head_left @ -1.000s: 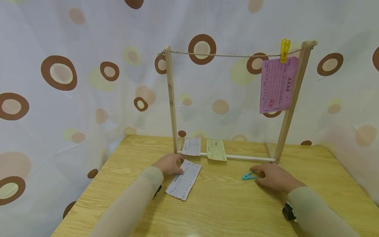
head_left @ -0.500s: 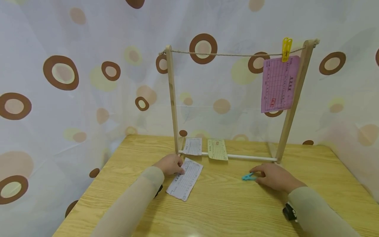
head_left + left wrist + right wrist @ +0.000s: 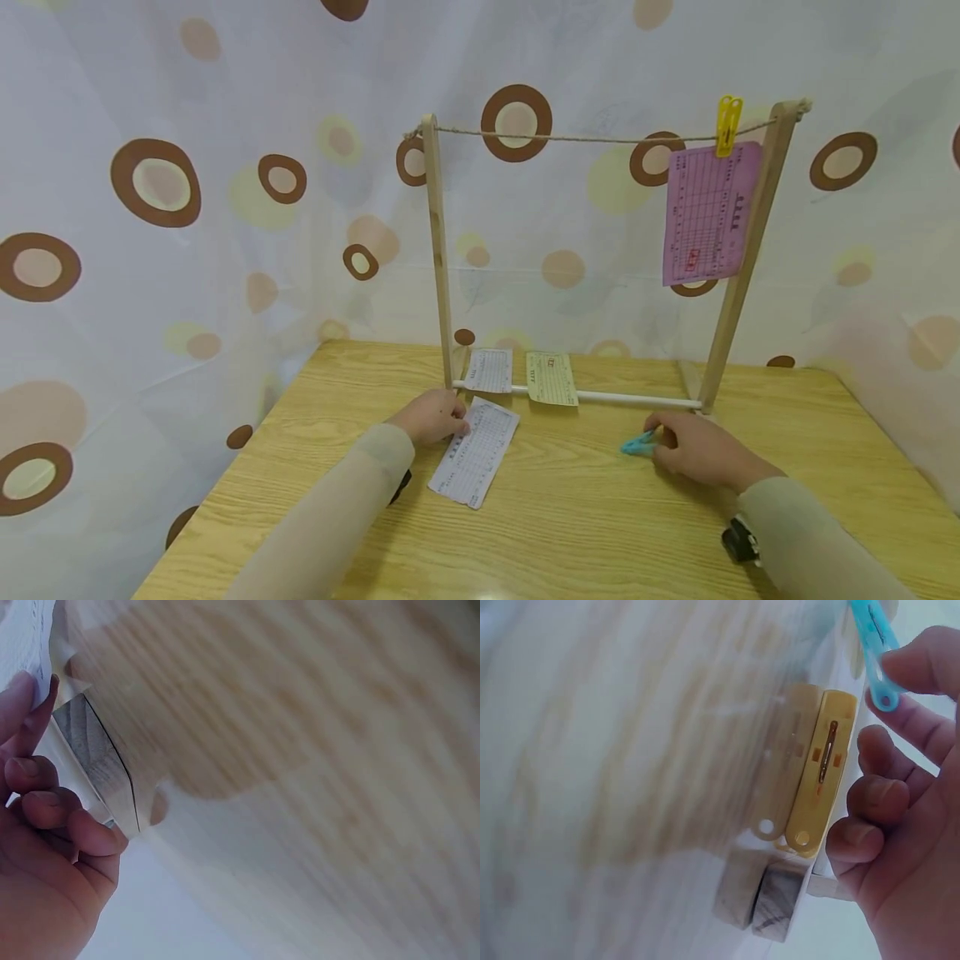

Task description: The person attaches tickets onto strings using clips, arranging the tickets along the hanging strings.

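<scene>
My left hand pinches the edge of a printed white paper slip between thumb and forefinger; the slip's corner shows at the upper left of the left wrist view. To the right, my right hand holds a light blue clothespin by its handle ends, squeezed between thumb and forefinger. The right wrist view shows the blue clothespin at the top, its jaws out of frame. Beneath that hand's curled lower fingers, a yellow clothespin lies on the table; it is hidden in the head view.
Behind the hands stands a wooden frame with a string across its top. A yellow clothespin hangs a pink slip there. Another white slip and a yellow slip lie over the white bottom rod.
My right thumb and forefinger have squeezed the blue clothespin's handles together, and the hand has shifted slightly right. The white slip in my left hand has moved a little to the right.
</scene>
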Available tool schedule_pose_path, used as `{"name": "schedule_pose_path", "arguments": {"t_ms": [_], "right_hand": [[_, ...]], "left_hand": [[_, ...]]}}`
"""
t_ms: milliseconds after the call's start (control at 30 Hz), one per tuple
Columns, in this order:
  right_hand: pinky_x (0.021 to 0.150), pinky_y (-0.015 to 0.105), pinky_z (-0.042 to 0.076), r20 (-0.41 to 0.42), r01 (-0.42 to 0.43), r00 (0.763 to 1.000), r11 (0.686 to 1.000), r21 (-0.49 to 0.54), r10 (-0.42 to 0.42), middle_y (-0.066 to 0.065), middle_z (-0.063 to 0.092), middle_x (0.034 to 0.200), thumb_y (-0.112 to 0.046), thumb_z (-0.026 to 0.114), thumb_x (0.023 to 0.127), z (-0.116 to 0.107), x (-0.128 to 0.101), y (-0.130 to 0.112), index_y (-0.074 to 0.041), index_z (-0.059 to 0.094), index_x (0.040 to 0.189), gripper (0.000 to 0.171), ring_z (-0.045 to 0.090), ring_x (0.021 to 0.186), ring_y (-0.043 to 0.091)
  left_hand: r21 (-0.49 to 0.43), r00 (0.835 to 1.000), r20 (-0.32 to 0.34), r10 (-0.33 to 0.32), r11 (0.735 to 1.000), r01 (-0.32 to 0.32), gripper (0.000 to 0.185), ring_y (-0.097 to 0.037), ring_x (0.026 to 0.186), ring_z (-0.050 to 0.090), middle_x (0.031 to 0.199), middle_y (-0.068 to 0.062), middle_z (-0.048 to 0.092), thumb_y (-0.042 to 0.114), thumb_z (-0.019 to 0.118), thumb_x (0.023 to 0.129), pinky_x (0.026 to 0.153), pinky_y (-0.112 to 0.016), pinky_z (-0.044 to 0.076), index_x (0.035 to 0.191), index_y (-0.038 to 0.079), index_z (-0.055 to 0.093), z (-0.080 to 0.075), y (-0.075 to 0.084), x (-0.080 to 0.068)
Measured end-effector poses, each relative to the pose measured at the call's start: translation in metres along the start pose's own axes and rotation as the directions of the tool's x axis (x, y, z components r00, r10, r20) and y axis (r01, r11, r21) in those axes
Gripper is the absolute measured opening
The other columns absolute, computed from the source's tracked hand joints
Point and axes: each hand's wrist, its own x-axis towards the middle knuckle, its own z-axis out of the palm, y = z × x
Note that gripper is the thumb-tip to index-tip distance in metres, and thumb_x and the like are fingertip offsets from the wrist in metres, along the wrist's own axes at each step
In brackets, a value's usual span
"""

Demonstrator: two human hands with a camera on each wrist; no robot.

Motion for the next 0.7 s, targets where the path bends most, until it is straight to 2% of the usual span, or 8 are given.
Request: {"name": "schedule_pose_path", "arguments": {"t_ms": [133, 333, 567, 700], "right_hand": [[0.058, 0.030, 0.040, -0.017, -0.021, 1.000, 0.999, 0.045, 0.022, 0.000, 0.051, 0.080, -0.011, 0.061, 0.095, -0.001, -0.002, 0.001, -0.011, 0.059, 0.113, 0.018, 0.047, 0.062, 0.014], [0.058, 0.031, 0.039, -0.043, -0.021, 0.999, 0.995, 0.094, 0.025, 0.001, 0.050, 0.081, -0.015, 0.061, 0.098, -0.003, -0.004, -0.001, -0.011, 0.057, 0.113, 0.016, 0.045, 0.062, 0.015], [0.056, 0.028, 0.039, -0.094, -0.003, 0.995, 0.993, 0.115, 0.013, 0.000, 0.050, 0.079, -0.020, 0.064, 0.099, -0.006, -0.007, 0.000, -0.011, 0.057, 0.114, 0.019, 0.043, 0.059, 0.011], [0.057, 0.028, 0.038, -0.119, 0.018, 0.993, 0.990, 0.142, -0.001, 0.001, 0.048, 0.079, -0.021, 0.068, 0.098, -0.012, -0.008, -0.004, -0.009, 0.057, 0.114, 0.023, 0.042, 0.061, 0.010]], "left_hand": [[0.014, 1.000, -0.003, 0.016, 1.000, -0.016, 0.037, -0.014, 0.072, 0.046, 0.078, 0.001, 0.051, 0.027, 0.070, 0.097, 0.066, -0.030, 0.038, 0.065, 0.018, 0.054, -0.001, 0.000, 0.000], [-0.023, 1.000, -0.019, -0.004, 1.000, 0.004, 0.025, -0.015, 0.075, 0.050, 0.083, 0.002, 0.056, 0.028, 0.068, 0.099, 0.068, -0.031, 0.041, 0.076, 0.018, 0.067, -0.002, 0.003, -0.003], [-0.069, 0.998, -0.060, -0.002, 0.998, -0.002, 0.015, -0.014, 0.071, 0.053, 0.080, 0.005, 0.061, 0.028, 0.067, 0.100, 0.062, -0.028, 0.043, 0.094, 0.015, 0.072, -0.002, 0.006, -0.007], [-0.094, 0.995, -0.098, 0.018, 0.995, -0.027, 0.015, -0.012, 0.068, 0.053, 0.081, 0.005, 0.062, 0.027, 0.066, 0.101, 0.058, -0.027, 0.044, 0.096, 0.013, 0.072, -0.004, 0.009, -0.009]]}}
